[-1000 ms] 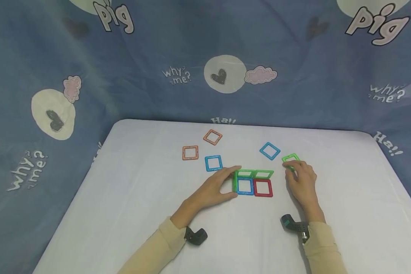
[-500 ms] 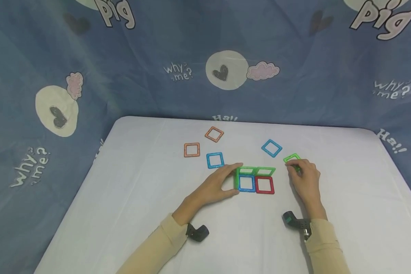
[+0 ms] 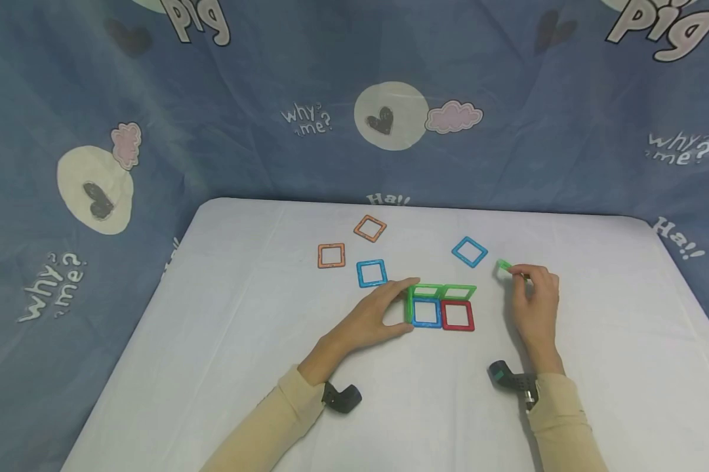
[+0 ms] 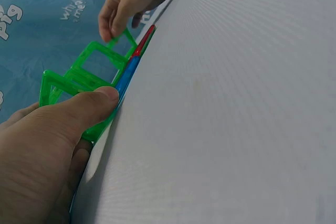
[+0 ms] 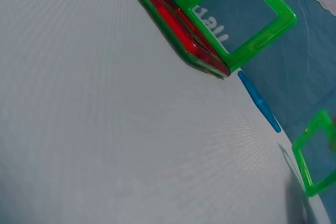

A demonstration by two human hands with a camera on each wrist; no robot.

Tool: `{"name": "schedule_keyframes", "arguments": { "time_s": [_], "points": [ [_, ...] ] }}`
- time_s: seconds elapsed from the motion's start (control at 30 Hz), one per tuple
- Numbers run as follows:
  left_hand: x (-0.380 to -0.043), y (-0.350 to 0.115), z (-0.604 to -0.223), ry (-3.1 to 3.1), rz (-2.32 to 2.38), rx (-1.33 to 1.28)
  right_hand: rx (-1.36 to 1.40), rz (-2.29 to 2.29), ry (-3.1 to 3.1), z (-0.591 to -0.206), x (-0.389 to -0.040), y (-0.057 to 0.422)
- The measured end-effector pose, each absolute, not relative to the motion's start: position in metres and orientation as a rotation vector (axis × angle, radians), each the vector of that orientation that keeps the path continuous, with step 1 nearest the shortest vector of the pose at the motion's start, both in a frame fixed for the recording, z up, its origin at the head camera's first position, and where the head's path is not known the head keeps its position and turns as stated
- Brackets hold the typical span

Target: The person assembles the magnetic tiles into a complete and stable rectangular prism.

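Both forearms (image 3: 268, 419) extend forward, the left grip (image 3: 364, 321) spanning wide, the right grip (image 3: 537, 303) narrowed in a pinch.

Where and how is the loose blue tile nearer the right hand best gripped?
Probably pinch the right corner of the blue tile from the right: it lies flat, that corner points roughly toward the right hand, and its open middle may admit a fingertip.

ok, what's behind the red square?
Behind the red square, a green square stands along its far edge; farther back, a loose blue square lies on the table. Whatever the green square's bars cover is hidden.
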State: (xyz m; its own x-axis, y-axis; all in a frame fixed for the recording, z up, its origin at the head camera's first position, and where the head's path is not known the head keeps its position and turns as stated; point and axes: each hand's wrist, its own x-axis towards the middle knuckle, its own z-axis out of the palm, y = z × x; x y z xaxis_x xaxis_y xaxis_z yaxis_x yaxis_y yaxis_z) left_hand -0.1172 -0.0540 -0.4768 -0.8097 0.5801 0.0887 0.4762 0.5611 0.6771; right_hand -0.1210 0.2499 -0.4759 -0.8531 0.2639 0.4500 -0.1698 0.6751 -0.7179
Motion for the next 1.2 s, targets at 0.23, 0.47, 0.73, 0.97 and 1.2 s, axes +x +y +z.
{"name": "schedule_keyframes", "arguments": {
  "time_s": [0.23, 0.47, 0.73, 0.97, 1.2],
  "points": [
    [-0.117, -0.054, -0.477, 2.644, 1.084, 0.896, -0.233, 1.196, -2.226, -0.478, -0.121, 0.253],
    [-0.117, -0.054, -0.477, 2.64, 1.077, 0.889, -0.244, 1.362, -2.184, -0.475, -0.119, 0.252],
    [-0.118, -0.053, -0.477, 2.641, 1.081, 0.889, 0.016, 1.626, -2.099, -0.458, -0.112, 0.242],
    [-0.118, -0.053, -0.476, 2.645, 1.081, 0.899, 0.196, 1.647, -2.198, -0.449, -0.107, 0.235],
    [-0.118, -0.054, -0.475, 2.647, 1.078, 0.913, 0.081, 1.573, -2.399, -0.447, -0.106, 0.234]
  ]
}}
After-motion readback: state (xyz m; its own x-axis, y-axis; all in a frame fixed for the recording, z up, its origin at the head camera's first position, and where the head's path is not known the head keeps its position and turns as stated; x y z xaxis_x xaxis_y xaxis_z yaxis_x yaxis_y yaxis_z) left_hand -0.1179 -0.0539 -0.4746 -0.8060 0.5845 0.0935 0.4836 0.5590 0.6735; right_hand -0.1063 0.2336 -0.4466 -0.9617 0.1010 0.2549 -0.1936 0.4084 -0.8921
